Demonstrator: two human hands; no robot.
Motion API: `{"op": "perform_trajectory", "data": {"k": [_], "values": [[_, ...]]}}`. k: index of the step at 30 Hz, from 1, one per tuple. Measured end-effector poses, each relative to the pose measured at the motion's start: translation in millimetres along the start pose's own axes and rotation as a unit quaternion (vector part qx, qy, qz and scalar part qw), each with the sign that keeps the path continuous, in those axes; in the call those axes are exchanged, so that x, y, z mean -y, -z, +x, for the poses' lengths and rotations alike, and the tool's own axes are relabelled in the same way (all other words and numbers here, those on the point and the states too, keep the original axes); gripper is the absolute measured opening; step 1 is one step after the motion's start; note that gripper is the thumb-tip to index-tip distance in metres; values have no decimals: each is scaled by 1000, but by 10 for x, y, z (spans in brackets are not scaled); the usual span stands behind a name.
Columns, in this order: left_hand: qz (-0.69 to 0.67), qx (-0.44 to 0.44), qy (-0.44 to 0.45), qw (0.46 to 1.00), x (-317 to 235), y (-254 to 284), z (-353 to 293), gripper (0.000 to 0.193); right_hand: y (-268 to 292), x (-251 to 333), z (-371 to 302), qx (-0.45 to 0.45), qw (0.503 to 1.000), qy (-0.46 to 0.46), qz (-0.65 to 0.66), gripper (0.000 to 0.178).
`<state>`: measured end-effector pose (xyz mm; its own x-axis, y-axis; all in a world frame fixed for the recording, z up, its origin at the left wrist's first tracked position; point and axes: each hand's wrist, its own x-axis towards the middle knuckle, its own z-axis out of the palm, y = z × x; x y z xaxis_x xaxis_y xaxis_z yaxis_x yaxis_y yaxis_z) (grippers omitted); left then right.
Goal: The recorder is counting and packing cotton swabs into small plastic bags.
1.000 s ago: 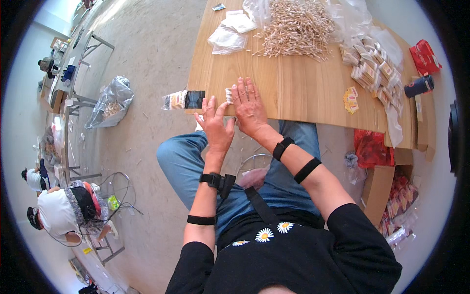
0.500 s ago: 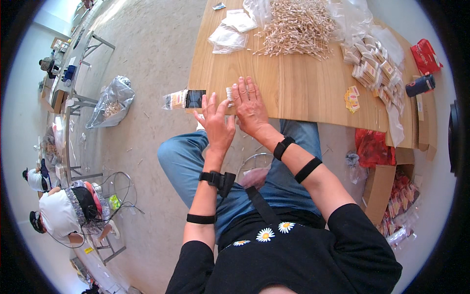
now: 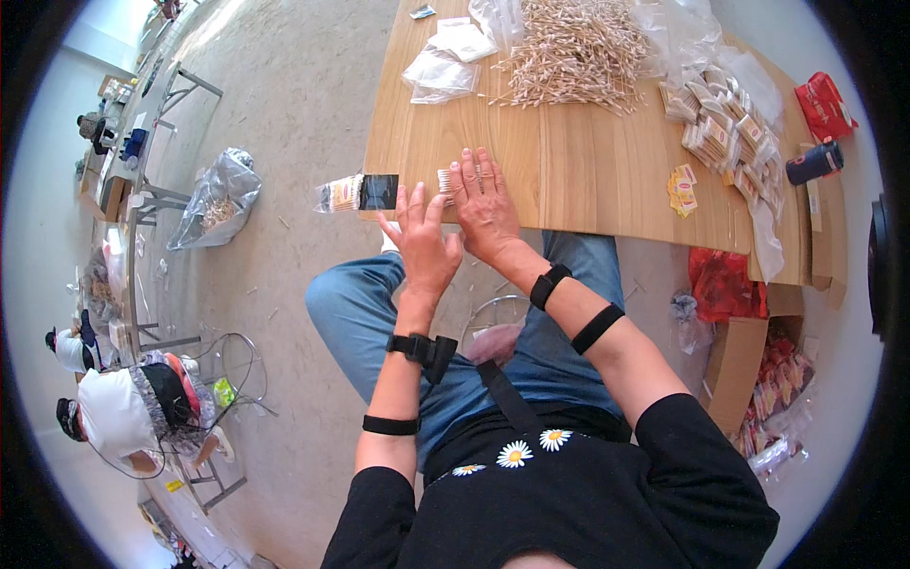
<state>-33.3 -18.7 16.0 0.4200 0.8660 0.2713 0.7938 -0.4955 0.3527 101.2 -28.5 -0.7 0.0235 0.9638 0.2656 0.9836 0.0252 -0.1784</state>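
A small bundle of cotton swabs (image 3: pixel 444 180) lies at the table's (image 3: pixel 569 199) near edge, touching the right hand (image 3: pixel 485 204), pressed flat with fingers spread. The left hand (image 3: pixel 422 248), open and empty, sits just beside it.

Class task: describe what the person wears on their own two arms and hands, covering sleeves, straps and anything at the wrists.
Both hands are bare, without gloves. The left hand has a black watch-like device strapped at its wrist and a thin black band higher up the forearm. The right hand has two black bands, one at the wrist and one further up. Short black sleeves end above the elbows.
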Motion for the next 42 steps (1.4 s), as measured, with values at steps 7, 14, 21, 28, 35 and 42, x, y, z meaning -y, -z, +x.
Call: {"op": "perform_trajectory", "data": {"k": [7, 14, 21, 28, 35, 42], "values": [[-22, 14, 18, 999, -22, 49, 12, 58, -1, -16, -4, 7, 1000, 2, 2, 85], [4, 24, -2, 1000, 1, 78, 122, 64, 43, 15, -3, 13, 1000, 6, -6, 82], [20, 31, -3, 999, -3, 67, 119, 66, 50, 16, -3, 5, 1000, 5, -14, 80], [12, 24, -10, 1000, -2, 51, 49, 63, 60, 12, -1, 16, 1000, 0, -14, 80], [18, 34, -1, 999, 35, 70, 151, 65, 90, 20, -2, 31, 999, 0, -6, 81], [22, 28, -2, 999, 57, 40, 178, 62, 37, 8, -11, -7, 1000, 3, 13, 85]]}}
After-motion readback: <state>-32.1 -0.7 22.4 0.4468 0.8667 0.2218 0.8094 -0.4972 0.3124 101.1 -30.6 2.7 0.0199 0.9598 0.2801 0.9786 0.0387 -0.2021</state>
